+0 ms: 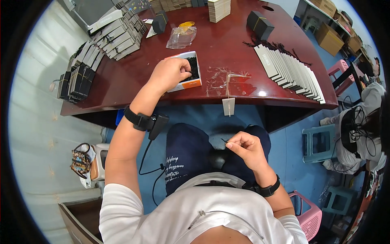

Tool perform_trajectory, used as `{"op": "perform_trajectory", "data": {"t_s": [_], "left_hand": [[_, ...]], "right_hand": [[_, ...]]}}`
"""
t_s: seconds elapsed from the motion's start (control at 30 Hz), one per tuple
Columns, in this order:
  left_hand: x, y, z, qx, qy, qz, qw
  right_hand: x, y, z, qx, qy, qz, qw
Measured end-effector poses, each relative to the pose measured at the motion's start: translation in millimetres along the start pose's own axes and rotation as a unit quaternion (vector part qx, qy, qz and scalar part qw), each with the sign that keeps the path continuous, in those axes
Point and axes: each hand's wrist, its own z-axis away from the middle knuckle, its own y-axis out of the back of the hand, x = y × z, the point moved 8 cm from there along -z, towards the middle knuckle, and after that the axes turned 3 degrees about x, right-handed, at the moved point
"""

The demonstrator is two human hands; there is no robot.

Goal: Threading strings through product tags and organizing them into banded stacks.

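The person's left hand (175, 72) reaches into the box (190, 84) of black bits (195, 68) on the surface (134, 79), its fingers curled; whether they grip anything cannot be told. Over the lap (189, 148), the right hand (248, 149) pinches a thin dark piece (224, 140) between closed fingertips. Beyond it, a pale tag (228, 106) hangs at the surface's near edge.

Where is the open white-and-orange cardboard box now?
In the head view, the box sits left of centre on the glossy red table, partly under the left hand.
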Motion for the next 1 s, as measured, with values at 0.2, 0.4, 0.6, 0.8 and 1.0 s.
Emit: {"op": "perform_trajectory", "data": {"t_s": [0.2, 0.4, 0.6, 0.8, 1.0], "left_hand": [[-18.5, 8.6, 2.9, 0.058, 0.041, 0.078, 0.994], [-17.2, 15.8, 6.9, 0.119, -0.016, 0.110, 0.987], [-19.5, 18.0, 21.7, 0.115, 0.026, 0.297, 0.948], [69.7, -6.2, 90.7, 0.090, -0.018, 0.453, 0.887], [103.6, -47.0, 123.2, 0.085, -0.020, 0.518, 0.851]], "right_hand": [[-0.7, 1.0, -0.5, -0.001, -0.006, -0.001, 1.000], [-2.6, -1.0, -2.4, 0.004, -0.001, 0.010, 1.000], [-12.4, 7.7, -3.5, 0.027, 0.023, -0.017, 0.999], [-33.4, 14.8, -18.5, 0.089, 0.040, -0.058, 0.993], [-35.3, 5.4, -20.8, 0.115, 0.061, -0.078, 0.988]]}}
